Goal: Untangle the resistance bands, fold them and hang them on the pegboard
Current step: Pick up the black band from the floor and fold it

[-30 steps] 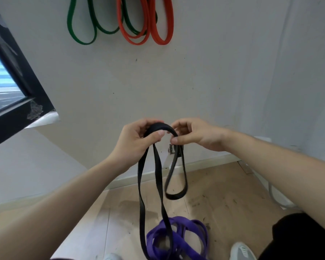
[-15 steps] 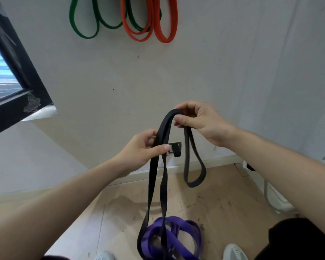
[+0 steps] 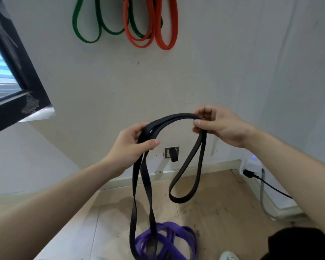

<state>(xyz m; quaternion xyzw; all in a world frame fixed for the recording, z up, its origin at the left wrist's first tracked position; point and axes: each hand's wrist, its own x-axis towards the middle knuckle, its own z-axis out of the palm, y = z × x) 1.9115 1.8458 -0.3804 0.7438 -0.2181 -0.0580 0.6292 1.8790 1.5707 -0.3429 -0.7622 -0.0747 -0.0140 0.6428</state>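
A black resistance band arches between my two hands in front of the wall. My left hand grips its doubled strands, and a long loop falls from there to the floor. My right hand pinches the other end of the arch, with a shorter loop hanging below it. A purple band lies bunched on the wooden floor under the long loop. A green band and an orange band hang high on the wall; their pegs are out of frame.
A dark window frame juts in at the left. A wall socket with a black plug sits low behind the band. At the right, a white power strip and a black cable run along the wall. My shoe shows at the bottom.
My hands have drawn apart, the right one moving rightward, so the band now spans a wide arch between them. The short loop swung right with it.
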